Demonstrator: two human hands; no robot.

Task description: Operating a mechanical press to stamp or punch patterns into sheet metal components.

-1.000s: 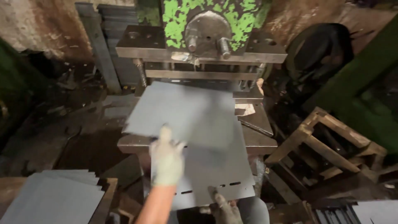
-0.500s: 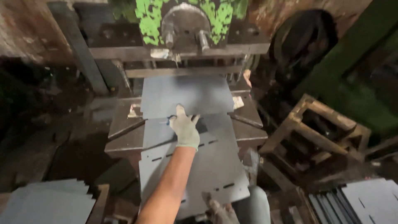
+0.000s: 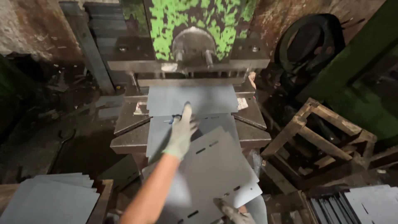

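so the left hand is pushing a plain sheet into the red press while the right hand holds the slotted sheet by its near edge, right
Not quite: the press is painted green, patchy and worn, not red, as the head view shows. The rest holds: the gloved left hand pushes the plain sheet in, and the right hand holds the slotted sheet by its near edge.

Pale knit gloves [image 3: 181, 133]; bare forearm [image 3: 151, 195]

A wooden crate frame [image 3: 321, 137] stands right, near a stack of grey sheets [image 3: 49, 201] lower left.
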